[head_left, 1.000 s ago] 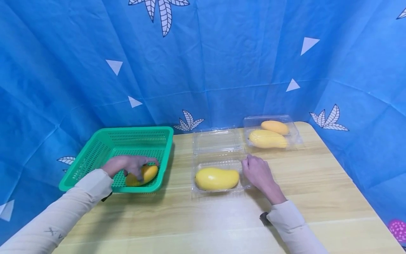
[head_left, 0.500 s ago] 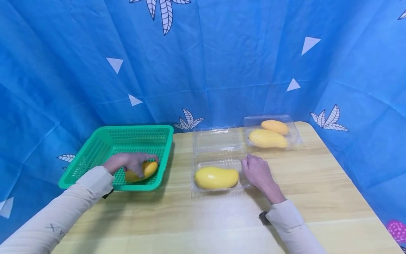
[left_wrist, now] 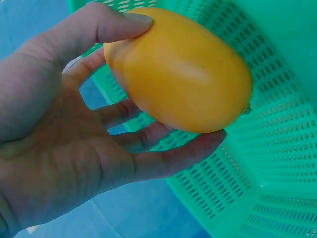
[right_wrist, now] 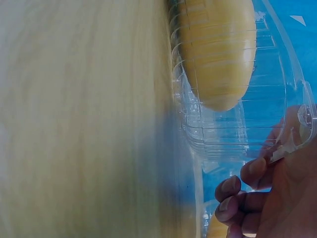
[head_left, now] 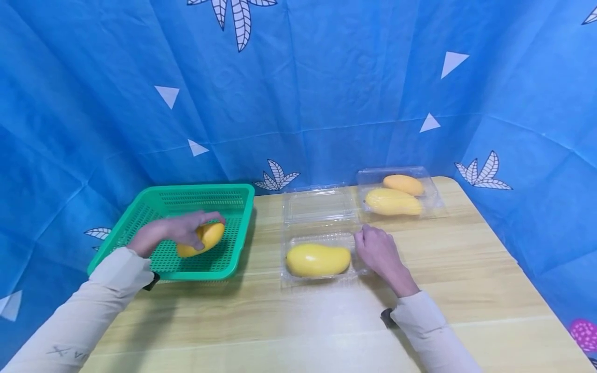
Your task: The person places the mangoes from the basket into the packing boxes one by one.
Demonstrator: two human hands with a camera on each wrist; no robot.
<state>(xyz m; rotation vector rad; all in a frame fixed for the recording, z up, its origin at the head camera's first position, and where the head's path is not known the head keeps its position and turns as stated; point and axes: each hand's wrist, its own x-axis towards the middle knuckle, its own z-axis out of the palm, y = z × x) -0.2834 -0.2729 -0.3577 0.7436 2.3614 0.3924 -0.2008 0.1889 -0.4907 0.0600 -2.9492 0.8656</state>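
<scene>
My left hand [head_left: 184, 230] grips an orange-yellow mango [head_left: 212, 235] over the green plastic basket [head_left: 247, 228]. In the left wrist view the thumb lies on one side of the mango [left_wrist: 188, 74] and the fingers on the other. My right hand [head_left: 380, 251] pinches the right edge of an open clear plastic clamshell box [head_left: 291, 238]. A large yellow mango [head_left: 318, 260] lies in that box's near half, and its lid lies folded back. In the right wrist view, curled fingers [right_wrist: 255, 171] hold the box's rim [right_wrist: 292, 144].
Behind on the right stands another clear box [head_left: 434, 194] with two mangoes [head_left: 394, 202] inside. A wooden table [head_left: 280, 331] carries everything. A blue patterned cloth [head_left: 336, 93] hangs right behind the table's back edge.
My left hand has lifted the orange-yellow mango off the basket's floor and shifted slightly left. My right hand stays at the box edge.
</scene>
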